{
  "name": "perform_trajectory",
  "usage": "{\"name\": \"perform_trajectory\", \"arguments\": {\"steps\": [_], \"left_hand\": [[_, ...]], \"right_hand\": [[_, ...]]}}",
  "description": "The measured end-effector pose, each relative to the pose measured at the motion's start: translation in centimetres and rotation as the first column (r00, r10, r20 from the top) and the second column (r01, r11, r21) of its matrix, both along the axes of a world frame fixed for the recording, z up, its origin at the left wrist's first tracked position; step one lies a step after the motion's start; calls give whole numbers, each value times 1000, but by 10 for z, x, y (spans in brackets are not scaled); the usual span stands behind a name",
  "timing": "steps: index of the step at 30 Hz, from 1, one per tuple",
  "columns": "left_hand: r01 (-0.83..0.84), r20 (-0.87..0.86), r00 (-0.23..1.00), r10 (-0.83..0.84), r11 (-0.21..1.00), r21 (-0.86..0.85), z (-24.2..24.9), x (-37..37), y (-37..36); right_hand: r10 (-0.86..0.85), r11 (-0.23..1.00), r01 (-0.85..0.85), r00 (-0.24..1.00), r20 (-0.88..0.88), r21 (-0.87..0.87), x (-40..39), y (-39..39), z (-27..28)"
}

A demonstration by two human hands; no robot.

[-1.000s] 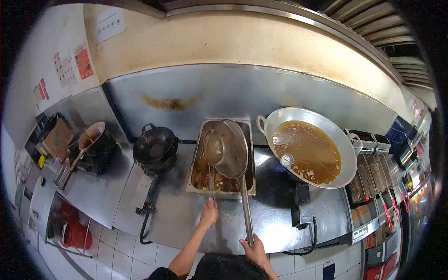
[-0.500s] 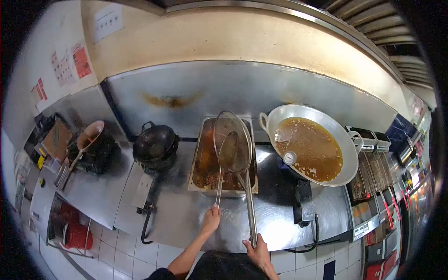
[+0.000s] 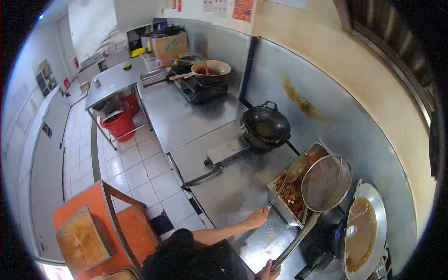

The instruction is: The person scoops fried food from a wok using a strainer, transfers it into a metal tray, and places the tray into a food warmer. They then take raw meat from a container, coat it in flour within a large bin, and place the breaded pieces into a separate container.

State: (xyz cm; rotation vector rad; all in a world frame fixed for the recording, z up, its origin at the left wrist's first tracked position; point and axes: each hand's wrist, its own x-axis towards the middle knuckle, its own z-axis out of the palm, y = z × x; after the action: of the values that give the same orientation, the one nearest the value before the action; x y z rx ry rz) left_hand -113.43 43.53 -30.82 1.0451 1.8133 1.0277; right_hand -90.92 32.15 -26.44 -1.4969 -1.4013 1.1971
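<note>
My left hand is closed round the thin handle of a small skimmer. The head of that skimmer is over the left side of a rectangular metal pan, which holds dark brown, crumbly bits in oily liquid. Low in the view, my right hand grips the thick metal handle of a large round mesh strainer. The strainer's head is over the right side of the pan and hides part of it. The two heads are apart.
A big wok of brown oil with a dial thermometer stands right of the pan. Farther left are a black wok, a brown pan on a stove, a red bucket and an orange cart.
The view has swung to the left. The small skimmer, which overlapped the large strainer before, has moved to the left of it. Both hands keep their grip.
</note>
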Motion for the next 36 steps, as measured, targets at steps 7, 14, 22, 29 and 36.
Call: {"name": "perform_trajectory", "arguments": {"steps": [7, 14, 22, 29, 36], "left_hand": [[30, 27, 999, -34, 991, 132, -53, 1, -54], [65, -199, 979, -37, 989, 136, -50, 6, -54], [71, -275, 961, -14, 977, 200, -62, -7, -53], [-164, 310, 946, 96, 966, 199, -88, 3, -60], [29, -101, 995, 0, 960, 279, -111, -12, -21]], "right_hand": [[-132, 938, -55, 856, -499, -343, -13, 49, -11], [-199, 924, -123, 656, -728, -363, -10, 105, -26], [-160, 893, -206, 686, -710, -400, -23, 134, -25], [-127, 934, -153, 702, -701, -322, -15, 124, -41], [-243, 899, -48, 772, -587, -435, 80, 29, -71]]}}
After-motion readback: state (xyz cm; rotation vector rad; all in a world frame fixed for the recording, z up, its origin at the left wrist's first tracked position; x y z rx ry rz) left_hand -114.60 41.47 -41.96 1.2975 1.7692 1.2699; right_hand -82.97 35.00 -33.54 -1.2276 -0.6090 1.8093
